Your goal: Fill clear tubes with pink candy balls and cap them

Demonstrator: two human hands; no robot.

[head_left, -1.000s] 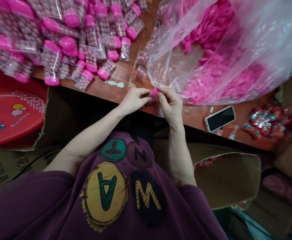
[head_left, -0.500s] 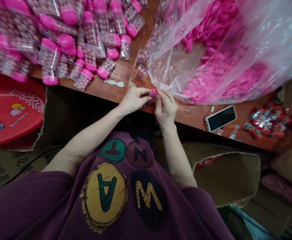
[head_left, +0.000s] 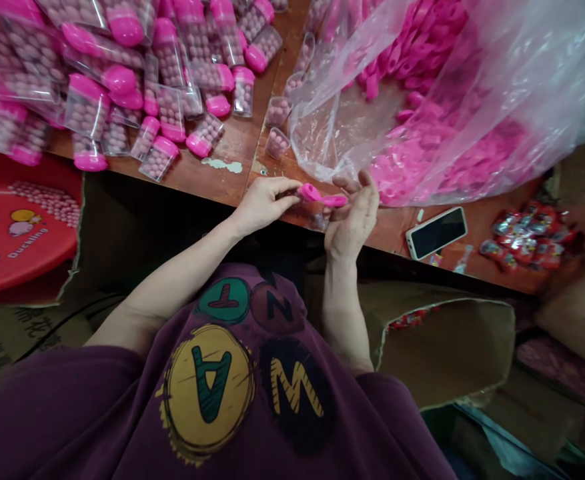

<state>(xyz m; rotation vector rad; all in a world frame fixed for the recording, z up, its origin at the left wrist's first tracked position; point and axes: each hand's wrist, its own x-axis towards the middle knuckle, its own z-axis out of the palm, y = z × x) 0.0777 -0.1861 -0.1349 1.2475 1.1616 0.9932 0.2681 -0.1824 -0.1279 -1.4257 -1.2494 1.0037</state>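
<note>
At the table's front edge, my left hand (head_left: 269, 201) pinches one end of a pink plastic flip-top lid (head_left: 325, 197) between thumb and fingertips. The lid is unfolded, its two parts stretching toward my right hand (head_left: 353, 217). That hand is turned partly palm up with its fingers apart, and the lid's far end lies against it. A small, clear, blurred shape shows below the lid; I cannot make out what it is. Beyond my hands stand small clear containers of pink beads (head_left: 277, 142) without lids.
Pink-capped bead bottles (head_left: 172, 113) are heaped at the back left. A clear plastic bag (head_left: 317, 143) of pink lids fills the back right. A phone (head_left: 437, 233) and red wrapped packets (head_left: 527, 240) lie right. Below are a red basin (head_left: 27, 260) and cardboard box (head_left: 452, 353). Another person's arm (head_left: 582, 300) shows right.
My right hand has shifted right and opened its fingers. The pink lid, earlier mostly hidden between my hands, now shows unfolded. My left hand has stayed nearly in place.
</note>
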